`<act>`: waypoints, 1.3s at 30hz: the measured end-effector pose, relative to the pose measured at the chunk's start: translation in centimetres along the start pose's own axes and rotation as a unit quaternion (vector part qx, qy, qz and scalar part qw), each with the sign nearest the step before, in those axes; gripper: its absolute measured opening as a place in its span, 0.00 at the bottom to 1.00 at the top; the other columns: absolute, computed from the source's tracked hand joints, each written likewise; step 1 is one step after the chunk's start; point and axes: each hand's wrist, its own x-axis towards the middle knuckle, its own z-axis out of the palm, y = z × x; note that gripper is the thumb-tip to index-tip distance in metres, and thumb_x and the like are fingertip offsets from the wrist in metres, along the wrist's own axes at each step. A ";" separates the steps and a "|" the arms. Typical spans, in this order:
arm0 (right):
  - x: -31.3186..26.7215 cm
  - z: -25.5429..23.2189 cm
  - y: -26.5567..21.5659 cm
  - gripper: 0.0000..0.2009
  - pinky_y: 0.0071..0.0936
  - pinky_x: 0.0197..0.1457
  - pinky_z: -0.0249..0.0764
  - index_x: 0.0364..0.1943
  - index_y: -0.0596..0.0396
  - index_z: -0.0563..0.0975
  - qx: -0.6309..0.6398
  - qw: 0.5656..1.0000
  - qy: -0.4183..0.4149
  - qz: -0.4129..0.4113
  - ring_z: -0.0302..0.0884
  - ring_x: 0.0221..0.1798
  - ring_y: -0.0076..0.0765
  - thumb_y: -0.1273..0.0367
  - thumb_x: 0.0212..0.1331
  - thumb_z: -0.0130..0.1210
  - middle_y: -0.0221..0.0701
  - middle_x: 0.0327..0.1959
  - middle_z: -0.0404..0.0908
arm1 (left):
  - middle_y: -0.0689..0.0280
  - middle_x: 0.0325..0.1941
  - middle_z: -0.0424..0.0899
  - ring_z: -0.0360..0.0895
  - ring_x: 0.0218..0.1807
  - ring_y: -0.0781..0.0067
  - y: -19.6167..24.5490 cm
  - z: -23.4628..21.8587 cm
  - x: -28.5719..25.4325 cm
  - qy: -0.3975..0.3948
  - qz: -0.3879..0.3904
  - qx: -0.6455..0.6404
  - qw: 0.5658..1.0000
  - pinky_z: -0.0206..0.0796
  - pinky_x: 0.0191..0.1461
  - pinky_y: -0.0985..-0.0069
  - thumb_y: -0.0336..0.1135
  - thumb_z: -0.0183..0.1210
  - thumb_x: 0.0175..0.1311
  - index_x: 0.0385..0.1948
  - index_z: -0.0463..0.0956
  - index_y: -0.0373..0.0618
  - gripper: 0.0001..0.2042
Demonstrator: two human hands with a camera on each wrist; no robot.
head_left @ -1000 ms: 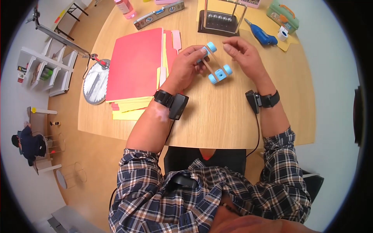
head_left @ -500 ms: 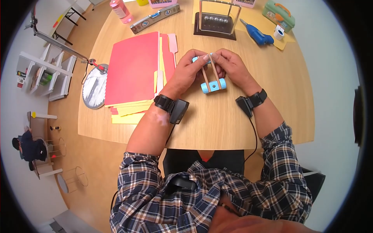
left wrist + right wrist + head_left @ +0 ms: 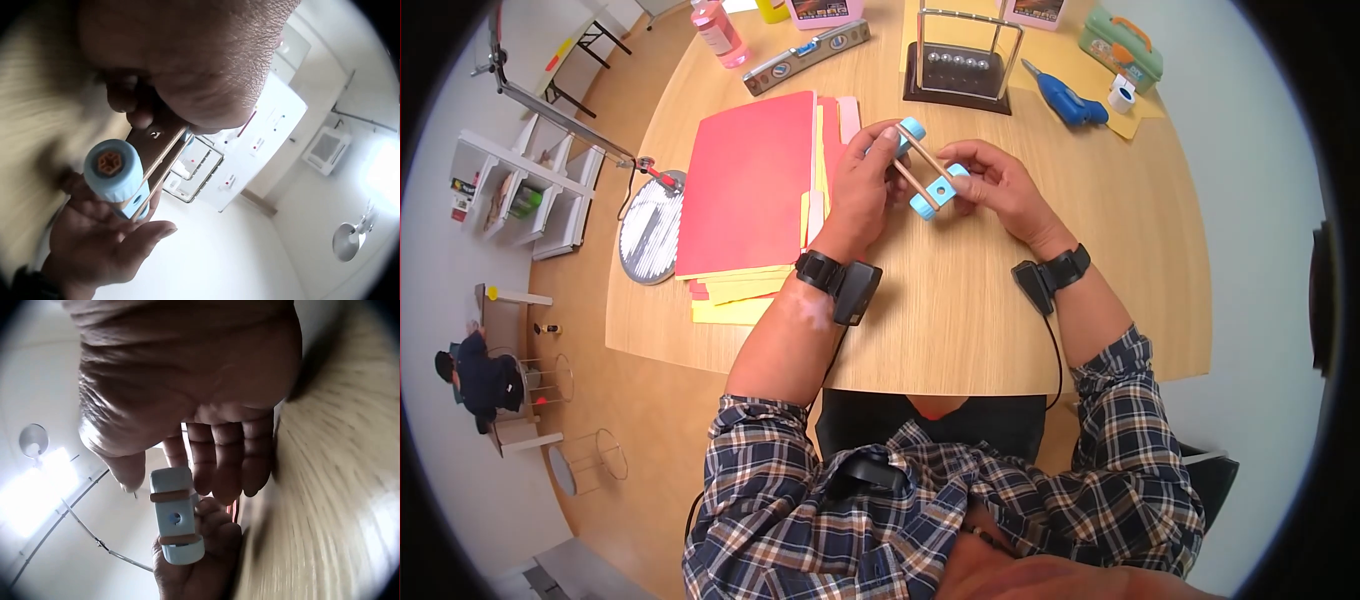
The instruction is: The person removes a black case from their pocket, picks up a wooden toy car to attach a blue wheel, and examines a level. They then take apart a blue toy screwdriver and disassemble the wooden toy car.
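A small toy car frame has light-blue end blocks (image 3: 941,190) with ribbed blue wheels (image 3: 922,207), joined by two parallel wooden sticks (image 3: 916,179). My left hand (image 3: 862,190) pinches its far end, thumb on top, with that end partly covered by the fingers. At the near end, my right hand (image 3: 1005,195) has its thumb and loosely extended fingers around the right wheel. The right wrist view shows a gap between the right thumb and the wheel block (image 3: 175,515). An orange hub sits in one wheel (image 3: 112,164) in the left wrist view.
Red and yellow folders (image 3: 750,190) lie stacked left of the hands. Beyond stand a Newton's cradle (image 3: 956,75), a spirit level (image 3: 807,58) and a pink bottle (image 3: 720,35). On the right are a blue hand tool (image 3: 1065,98), a white roll (image 3: 1121,97) and a green box (image 3: 1122,48).
The right hand came in from apart on the right to the far end beside the left hand, then shifted to the near wheel. The car frame swung upright, then tilted again, near end rightward.
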 end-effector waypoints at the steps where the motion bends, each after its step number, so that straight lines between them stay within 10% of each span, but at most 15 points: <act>1: -0.1 0.5 -0.2 0.16 0.17 0.35 0.76 0.58 0.56 0.82 0.013 1.000 0.003 0.006 0.80 0.34 0.16 0.60 0.78 0.65 0.24 0.39 0.84 | 0.71 0.37 0.81 0.76 0.30 0.83 -0.1 0.0 0.1 0.008 0.011 -0.001 1.000 0.66 0.30 0.82 0.48 0.59 0.83 0.61 0.81 0.47 0.17; 18: 0.6 -0.9 0.6 0.27 0.18 0.28 0.74 0.47 0.58 0.84 0.026 0.996 0.019 0.082 0.79 0.25 0.18 0.44 0.79 0.58 0.27 0.30 0.82 | 0.72 0.39 0.80 0.72 0.33 0.85 0.3 -0.1 -0.4 0.049 0.074 0.026 0.996 0.66 0.34 0.82 0.45 0.56 0.86 0.64 0.78 0.46 0.16; 23: 0.8 -0.7 0.4 0.20 0.17 0.33 0.78 0.63 0.59 0.79 -0.015 0.998 0.006 0.055 0.83 0.33 0.18 0.57 0.80 0.60 0.27 0.39 0.86 | 0.71 0.42 0.81 0.75 0.37 0.84 0.5 0.2 -0.7 0.059 0.084 0.035 0.994 0.69 0.39 0.81 0.45 0.55 0.86 0.65 0.77 0.46 0.17; 39: 1.0 -0.8 1.0 0.19 0.16 0.36 0.79 0.65 0.57 0.78 0.004 0.997 -0.013 0.074 0.83 0.36 0.18 0.69 0.75 0.66 0.26 0.42 0.88 | 0.70 0.45 0.81 0.78 0.41 0.79 -0.5 -0.7 -0.3 0.014 0.063 0.006 0.998 0.72 0.47 0.75 0.48 0.56 0.86 0.66 0.75 0.46 0.19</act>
